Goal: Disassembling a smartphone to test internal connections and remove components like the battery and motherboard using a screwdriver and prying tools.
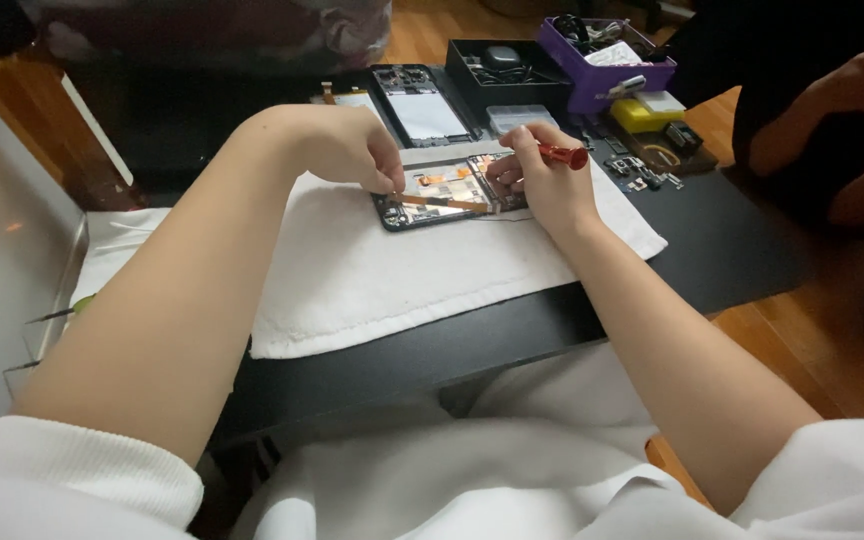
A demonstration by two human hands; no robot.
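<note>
Red screwdriver (pixel 562 155) in right-hand grip (pixel 542 185).

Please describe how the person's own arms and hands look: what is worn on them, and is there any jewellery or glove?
Both forearms are bare. White sleeves are pushed up near the elbows, with ribbed cuffs. The left hand and the right hand wear no gloves. No ring, watch or bracelet can be seen.

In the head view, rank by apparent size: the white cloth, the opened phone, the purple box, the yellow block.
1. white cloth
2. opened phone
3. purple box, farther off, so its rank against the phone is unsure
4. yellow block
</note>
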